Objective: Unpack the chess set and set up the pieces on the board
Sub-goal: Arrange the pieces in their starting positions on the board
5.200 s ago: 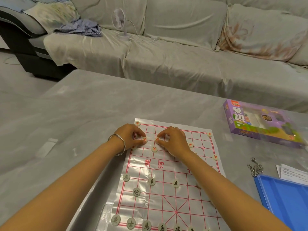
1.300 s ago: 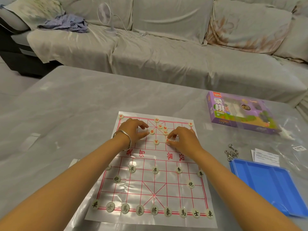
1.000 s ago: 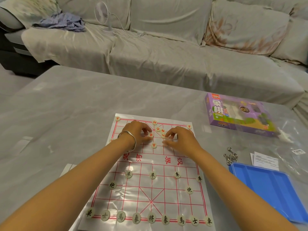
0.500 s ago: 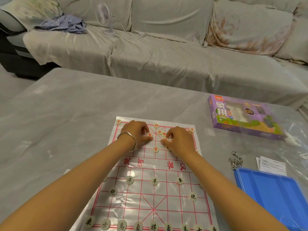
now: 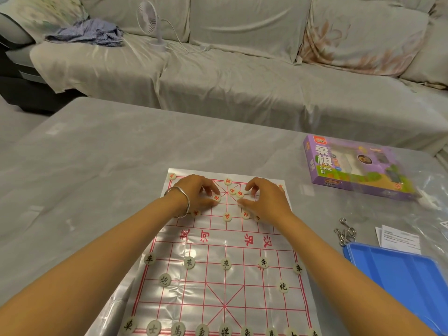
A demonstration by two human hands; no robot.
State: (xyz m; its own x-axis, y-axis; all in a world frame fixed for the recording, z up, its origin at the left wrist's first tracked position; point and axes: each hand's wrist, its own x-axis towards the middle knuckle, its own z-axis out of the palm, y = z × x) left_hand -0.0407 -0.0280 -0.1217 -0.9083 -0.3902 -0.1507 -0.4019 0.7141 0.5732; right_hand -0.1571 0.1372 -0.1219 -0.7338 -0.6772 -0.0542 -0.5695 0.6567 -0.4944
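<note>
A white plastic board sheet (image 5: 218, 289) with a red grid lies on the table in front of me. Round pale pieces with black characters (image 5: 226, 263) stand in rows on its near half. Several red-character pieces (image 5: 227, 216) sit on the far half, some loose near the middle. My left hand (image 5: 195, 194), a silver bangle on its wrist, pinches one red piece (image 5: 216, 197) between thumb and fingers. My right hand (image 5: 264, 202) is beside it, fingertips touching another red piece (image 5: 240, 194).
The purple chess set box (image 5: 351, 169) lies at the right on the table. A blue tray (image 5: 402, 277), metal ring puzzles (image 5: 344, 232), a paper slip (image 5: 397, 238) and clear plastic wrap are at the near right. A covered sofa with a small fan (image 5: 148, 18) stands behind.
Both hands have stayed over the far half of the board, shifting red pieces slightly around the far middle squares. The camera has tilted a little.
</note>
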